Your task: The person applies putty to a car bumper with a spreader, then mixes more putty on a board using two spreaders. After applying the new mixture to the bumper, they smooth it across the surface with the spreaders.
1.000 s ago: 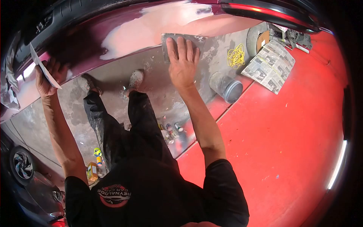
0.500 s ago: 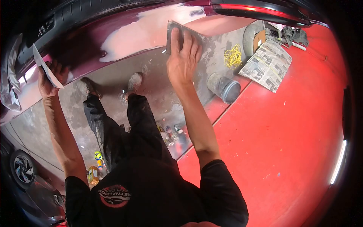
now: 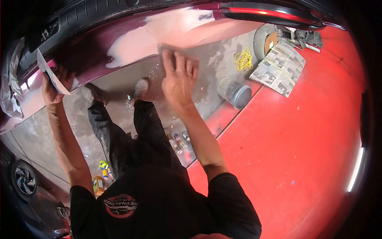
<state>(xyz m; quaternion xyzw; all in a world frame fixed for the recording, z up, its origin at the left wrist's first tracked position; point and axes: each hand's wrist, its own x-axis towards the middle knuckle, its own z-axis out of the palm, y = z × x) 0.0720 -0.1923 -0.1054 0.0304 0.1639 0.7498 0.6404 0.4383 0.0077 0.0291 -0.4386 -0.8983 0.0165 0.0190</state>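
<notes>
My left hand [image 3: 50, 88] grips a stiff white sheet [image 3: 52, 75], bent lengthwise, beside the lower left part of a maroon car panel [image 3: 89, 53]. Smooth pinkish filler patches [image 3: 137, 46] with whitish edges cover the panel's middle. With fingers laid over it, my right hand [image 3: 179, 81] holds a dark grey piece of sandpaper [image 3: 161, 53], blurred by motion. Its upper edge is right at the panel's lower rim, and most of it lies under my fingers.
A bucket [image 3: 234, 93] stands on the floor to the right, near yellow cord [image 3: 243, 60] and spread newspaper [image 3: 278, 67]. A tire [image 3: 260, 40] lies behind. Bottles [image 3: 179, 141] and a box [image 3: 98, 186] are by my legs; another car's wheel [image 3: 24, 179] is at left.
My right hand has moved left and down toward me with the sandpaper, from over the filler to the panel's lower edge. My left hand has shifted slightly right and down with the white sheet.
</notes>
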